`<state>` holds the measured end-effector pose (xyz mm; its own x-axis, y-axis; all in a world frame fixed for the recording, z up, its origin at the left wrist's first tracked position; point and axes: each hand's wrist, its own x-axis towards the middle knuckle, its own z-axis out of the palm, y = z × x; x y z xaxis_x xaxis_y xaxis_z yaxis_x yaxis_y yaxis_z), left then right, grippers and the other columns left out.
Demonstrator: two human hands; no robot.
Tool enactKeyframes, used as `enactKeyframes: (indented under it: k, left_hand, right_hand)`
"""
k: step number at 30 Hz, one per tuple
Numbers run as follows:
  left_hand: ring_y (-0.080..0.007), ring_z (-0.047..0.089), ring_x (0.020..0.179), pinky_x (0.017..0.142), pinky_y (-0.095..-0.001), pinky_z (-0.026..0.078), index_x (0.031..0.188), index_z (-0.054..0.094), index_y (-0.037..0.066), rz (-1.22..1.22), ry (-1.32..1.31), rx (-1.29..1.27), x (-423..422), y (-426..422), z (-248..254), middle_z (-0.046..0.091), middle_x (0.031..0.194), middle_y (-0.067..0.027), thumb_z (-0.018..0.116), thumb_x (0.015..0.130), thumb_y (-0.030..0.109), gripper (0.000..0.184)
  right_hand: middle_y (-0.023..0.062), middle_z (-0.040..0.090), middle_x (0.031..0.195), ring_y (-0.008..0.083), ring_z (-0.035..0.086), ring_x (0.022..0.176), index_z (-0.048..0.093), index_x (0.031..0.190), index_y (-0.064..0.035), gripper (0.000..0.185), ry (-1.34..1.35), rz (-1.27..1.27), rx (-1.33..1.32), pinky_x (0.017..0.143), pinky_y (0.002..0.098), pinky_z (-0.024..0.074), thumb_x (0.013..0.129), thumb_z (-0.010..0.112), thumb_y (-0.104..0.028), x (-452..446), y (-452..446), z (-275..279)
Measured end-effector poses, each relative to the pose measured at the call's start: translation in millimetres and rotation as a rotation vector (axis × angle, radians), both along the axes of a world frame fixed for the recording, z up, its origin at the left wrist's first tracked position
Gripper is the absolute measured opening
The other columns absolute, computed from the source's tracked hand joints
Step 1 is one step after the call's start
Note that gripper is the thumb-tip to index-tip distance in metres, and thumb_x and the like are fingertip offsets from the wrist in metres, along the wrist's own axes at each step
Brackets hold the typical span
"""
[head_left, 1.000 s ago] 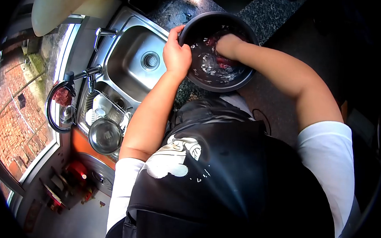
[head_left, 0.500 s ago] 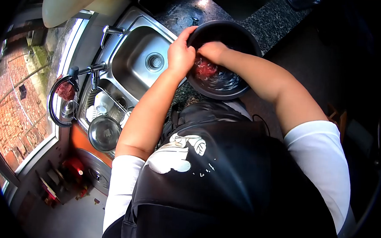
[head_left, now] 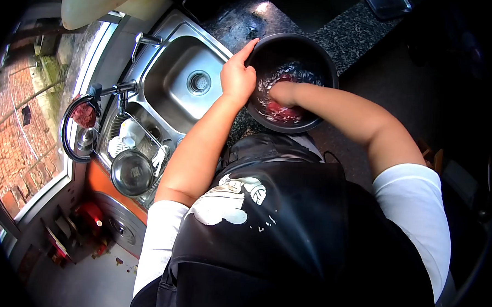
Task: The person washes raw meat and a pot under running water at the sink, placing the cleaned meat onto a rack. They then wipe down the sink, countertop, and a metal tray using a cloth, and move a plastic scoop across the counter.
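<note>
A dark round basin [head_left: 283, 47] rests on the granite counter's edge in front of me, with rippling water inside. My left hand [head_left: 239, 81] grips its left rim, thumb toward the inside wall. Inside the basin, my right hand [head_left: 283, 93] is down in the water, and its fingers are hidden from view. Close around that hand lies a red, soft-looking mass [head_left: 286, 112], partly under the surface; I cannot make out what it is.
Left of the basin is a stainless steel sink [head_left: 175, 76] with a faucet [head_left: 120, 87]. A rack beside it holds white dishes [head_left: 130, 132] and a dark round pan [head_left: 132, 173]. Granite counter [head_left: 352, 43] extends behind the basin. A window [head_left: 33, 128] is at far left.
My right hand has moved from the basin's left side toward its middle and deeper into the water. The red mass has shifted right and down. The left hand stays on the rim.
</note>
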<state>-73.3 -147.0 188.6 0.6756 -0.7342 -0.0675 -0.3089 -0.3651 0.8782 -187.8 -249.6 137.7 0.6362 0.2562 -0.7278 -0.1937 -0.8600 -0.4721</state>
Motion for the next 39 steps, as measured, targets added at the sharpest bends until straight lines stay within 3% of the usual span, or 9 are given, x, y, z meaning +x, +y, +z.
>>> enactKeyframes:
  k: [2, 4, 5, 10, 14, 18, 28, 36, 39]
  left_hand:
    - [-0.0251, 0.066, 0.094, 0.084, -0.0315, 0.049, 0.128, 0.056, 0.023, -0.032, -0.023, 0.056, 0, 0, 3, 0.064, 0.114, -0.0143, 0.046, 0.071, -0.009, 0.066]
    - [-0.0226, 0.066, 0.093, 0.083, -0.0295, 0.049, 0.129, 0.056, 0.023, -0.045, -0.029, 0.094, 1, 2, 6, 0.064, 0.117, -0.0136, 0.045, 0.071, -0.009, 0.067]
    - [-0.0231, 0.066, 0.093, 0.084, -0.0298, 0.049, 0.129, 0.055, 0.023, -0.047, -0.024, 0.104, 1, 1, 6, 0.064, 0.117, -0.0137, 0.045, 0.071, -0.009, 0.067]
    - [-0.0251, 0.067, 0.080, 0.077, -0.0327, 0.050, 0.130, 0.054, 0.026, -0.032, -0.103, 0.115, -2, 4, 9, 0.066, 0.106, -0.0159, 0.046, 0.071, -0.008, 0.068]
    - [-0.0247, 0.064, 0.070, 0.072, -0.0333, 0.050, 0.128, 0.056, 0.027, 0.038, -0.100, 0.106, -7, 5, 5, 0.067, 0.104, -0.0157, 0.047, 0.070, -0.007, 0.067]
    - [-0.0240, 0.065, 0.071, 0.073, -0.0327, 0.050, 0.127, 0.057, 0.026, 0.045, -0.121, 0.090, -8, 6, 2, 0.067, 0.105, -0.0158, 0.047, 0.071, -0.007, 0.067]
    - [-0.0317, 0.063, 0.095, 0.084, -0.0369, 0.049, 0.127, 0.055, 0.027, -0.066, -0.057, 0.122, 3, 3, 12, 0.065, 0.108, -0.0143, 0.045, 0.070, -0.007, 0.067]
    - [-0.0302, 0.064, 0.093, 0.083, -0.0351, 0.050, 0.128, 0.056, 0.026, 0.030, -0.075, 0.095, -7, 7, 10, 0.065, 0.111, -0.0144, 0.045, 0.072, -0.007, 0.066]
    - [-0.0323, 0.062, 0.097, 0.085, -0.0383, 0.049, 0.126, 0.056, 0.027, 0.033, -0.074, 0.106, -7, 5, 10, 0.065, 0.107, -0.0128, 0.045, 0.072, -0.007, 0.065]
  right_hand:
    - [0.0194, 0.064, 0.107, 0.0341, 0.061, 0.102, 0.066, 0.107, -0.0076, 0.029, -0.215, -0.251, 0.122, 0.088, 0.0406, 0.0475, 0.083, 0.058, -0.021, 1, 8, -22]
    - [0.0180, 0.063, 0.111, 0.0329, 0.061, 0.104, 0.064, 0.110, -0.0094, 0.031, 0.189, -0.902, 0.289, 0.088, 0.0408, 0.0474, 0.085, 0.054, -0.024, 24, 9, 37]
    - [0.0148, 0.062, 0.117, 0.0303, 0.060, 0.106, 0.064, 0.111, -0.0120, 0.032, -0.240, -0.298, -0.054, 0.089, 0.0413, 0.0481, 0.087, 0.050, -0.028, 27, -4, -11]
    - [0.0130, 0.065, 0.112, 0.0291, 0.062, 0.104, 0.068, 0.107, -0.0139, 0.031, -0.146, -0.235, -0.354, 0.087, 0.0414, 0.0497, 0.091, 0.043, -0.023, 18, -40, -10]
    - [0.0152, 0.067, 0.103, 0.0320, 0.065, 0.095, 0.069, 0.106, -0.0128, 0.028, 0.086, -0.010, -0.387, 0.082, 0.0409, 0.0507, 0.080, 0.058, -0.011, 0, -39, -2]
    - [0.0160, 0.067, 0.103, 0.0334, 0.063, 0.097, 0.067, 0.110, -0.0122, 0.037, -0.010, 0.086, -0.030, 0.081, 0.0403, 0.0492, 0.074, 0.061, -0.005, -14, -22, -11]
    - [0.0153, 0.061, 0.119, 0.0298, 0.060, 0.109, 0.065, 0.116, -0.0162, 0.037, 0.060, -0.638, -0.005, 0.095, 0.0386, 0.0449, 0.089, 0.045, -0.032, 32, -26, 5]
    - [0.0158, 0.067, 0.104, 0.0330, 0.063, 0.098, 0.069, 0.106, -0.0144, 0.034, 0.111, 0.129, -0.211, 0.085, 0.0398, 0.0486, 0.075, 0.059, -0.004, -3, -31, 5]
    - [0.0174, 0.066, 0.102, 0.0345, 0.063, 0.097, 0.068, 0.104, -0.0131, 0.034, 0.032, -0.086, 0.109, 0.085, 0.0402, 0.0475, 0.073, 0.060, -0.004, -11, -10, -20]
